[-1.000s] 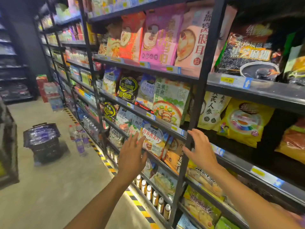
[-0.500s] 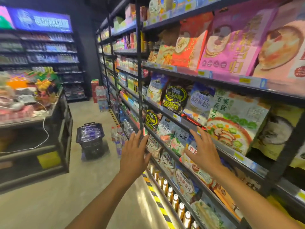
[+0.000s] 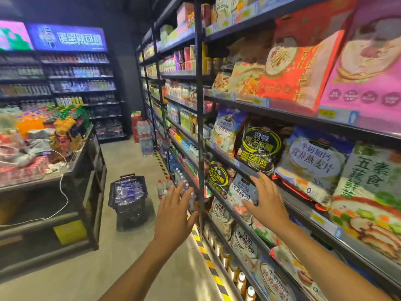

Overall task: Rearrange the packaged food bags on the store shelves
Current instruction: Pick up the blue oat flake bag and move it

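Right now both your hands are spread and hold nothing. Your right hand (image 3: 265, 205) hangs just in front of a pale bag (image 3: 242, 195) on the lower shelf, fingers fanned; whether the tips touch the film I cannot tell. Your left hand (image 3: 174, 216) is out in the aisle, left of the black upright post (image 3: 200, 135) and near it, palm turned toward the shelves.

The pale bag leans on the shelf to your right, just right of a dark bag with a yellow ring (image 3: 218, 175) and below a larger dark bag (image 3: 259, 146) on the shelf above. It looks like a soft pouch of glossy film — probably light, likely slippery, and apt to fold or crinkle if you pinch one corner. I would take it by both side edges, or thumb in front and fingers behind near the top seam, so it stays flat.

Mind the neighbours. Bags stand close on each side and overlap, so pulling one may tip the next. The shelf lip with its price tags (image 3: 235, 161) sits just above your right hand and could catch the top of the pouch. The post stands between your hands, so your left must come round it to help. Farther left on the floor are a basket (image 3: 129, 198) and loose bottles (image 3: 161, 187), well apart from the bags but near your feet if you step back.
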Tool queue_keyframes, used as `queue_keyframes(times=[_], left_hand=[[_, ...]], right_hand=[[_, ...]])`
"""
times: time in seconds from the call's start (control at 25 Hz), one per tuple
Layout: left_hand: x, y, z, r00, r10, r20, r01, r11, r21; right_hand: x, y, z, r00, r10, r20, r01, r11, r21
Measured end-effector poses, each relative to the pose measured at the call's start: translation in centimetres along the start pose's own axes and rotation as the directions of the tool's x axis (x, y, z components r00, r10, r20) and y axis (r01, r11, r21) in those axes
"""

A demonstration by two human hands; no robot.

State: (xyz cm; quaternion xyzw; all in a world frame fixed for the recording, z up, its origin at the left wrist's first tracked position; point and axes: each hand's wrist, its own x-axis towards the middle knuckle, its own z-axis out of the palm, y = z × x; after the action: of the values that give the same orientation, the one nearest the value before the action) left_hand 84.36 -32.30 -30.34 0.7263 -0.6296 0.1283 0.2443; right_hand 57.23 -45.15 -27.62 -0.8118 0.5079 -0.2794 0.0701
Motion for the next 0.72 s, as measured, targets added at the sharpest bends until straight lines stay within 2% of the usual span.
queue_keyframes(times=[0.28,0.56,0.72], left_hand=[[11.2,-6.4,6.4,0.995,0.073,0.068,-0.067,0.994,-0.09],[24.3,-11.6,11.1,0.972,0.218,0.094,-0.192,0.955,-0.225],[30.9,-12.5,14.6,0.954,0.265,0.14,-0.212,0.927,-0.311]], right_hand=[[9.2,-0.8,5.1,0.995,0.09,-0.034,-0.09,0.996,-0.012],[16.9,-2.3,8.6,0.954,0.287,-0.088,-0.288,0.958,0.007],[20.8,-1.6,10.8,0.929,0.36,-0.089,-0.359,0.933,0.02]])
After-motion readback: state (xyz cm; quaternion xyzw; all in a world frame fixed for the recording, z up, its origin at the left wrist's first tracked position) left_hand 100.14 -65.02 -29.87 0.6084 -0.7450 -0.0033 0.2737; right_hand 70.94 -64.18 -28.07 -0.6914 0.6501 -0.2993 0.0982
